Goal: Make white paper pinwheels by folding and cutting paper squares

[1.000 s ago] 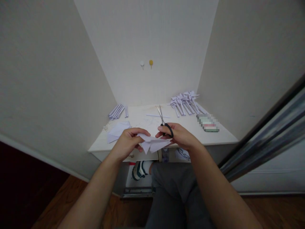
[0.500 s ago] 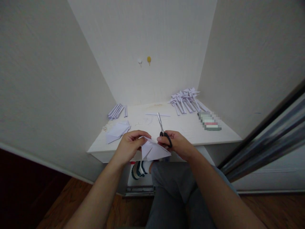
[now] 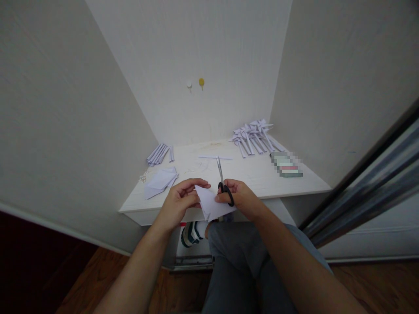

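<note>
From the head camera, the left hand (image 3: 181, 201) pinches a folded white paper piece (image 3: 212, 205) at its left edge, fingers curled closed on it. The right hand (image 3: 241, 198) is closed through the black handles of a pair of scissors (image 3: 224, 183), with the thumb pressing the paper's right edge. The blades are shut and point up and away over the desk (image 3: 262, 176). The paper hangs just in front of the desk's near edge, above the person's lap.

To do this step well, I judge the folded layers want to be squared and held flat before any cut, the left fingers kept clear of the blade line and the blades opened only once the paper is steady.

Further back on the desk lie a stack of flat paper sheets (image 3: 160, 179), a bundle of rolled paper sticks (image 3: 159, 154) and a heap of finished paper pinwheels (image 3: 253, 136).
</note>
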Motion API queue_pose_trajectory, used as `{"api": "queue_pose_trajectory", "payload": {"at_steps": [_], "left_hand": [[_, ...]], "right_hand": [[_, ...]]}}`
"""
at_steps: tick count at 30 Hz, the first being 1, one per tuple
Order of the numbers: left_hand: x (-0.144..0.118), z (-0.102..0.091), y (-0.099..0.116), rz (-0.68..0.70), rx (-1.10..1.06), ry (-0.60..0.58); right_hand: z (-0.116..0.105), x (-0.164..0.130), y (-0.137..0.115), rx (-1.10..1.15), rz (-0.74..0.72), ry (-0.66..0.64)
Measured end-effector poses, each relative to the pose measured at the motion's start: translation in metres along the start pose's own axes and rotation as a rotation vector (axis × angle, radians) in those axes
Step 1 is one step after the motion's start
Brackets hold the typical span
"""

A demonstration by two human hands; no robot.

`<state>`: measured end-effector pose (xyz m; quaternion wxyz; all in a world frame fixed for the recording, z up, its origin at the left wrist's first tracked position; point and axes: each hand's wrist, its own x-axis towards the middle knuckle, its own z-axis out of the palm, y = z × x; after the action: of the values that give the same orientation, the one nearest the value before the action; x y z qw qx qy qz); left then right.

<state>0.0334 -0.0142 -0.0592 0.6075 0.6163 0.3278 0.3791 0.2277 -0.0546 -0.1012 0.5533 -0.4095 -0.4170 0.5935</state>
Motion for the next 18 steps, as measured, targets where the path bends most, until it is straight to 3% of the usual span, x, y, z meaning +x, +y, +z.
{"api": "queue_pose_trajectory", "payload": {"at_steps": [3, 7, 18], "left_hand": [[0.0, 0.0, 0.001, -0.014, -0.089, 0.036], [0.0, 0.005, -0.001, -0.069, 0.004, 0.117], [0.002, 0.012, -0.005, -0.011, 0.121, 0.086]], "right_hand": [[0.0, 0.0, 0.001, -0.018, -0.047, 0.012], [0.001, -0.001, 0.004, -0.048, -0.139, 0.024], [0.008, -0.002, 0.007, -0.102, -0.212, 0.068]]}}
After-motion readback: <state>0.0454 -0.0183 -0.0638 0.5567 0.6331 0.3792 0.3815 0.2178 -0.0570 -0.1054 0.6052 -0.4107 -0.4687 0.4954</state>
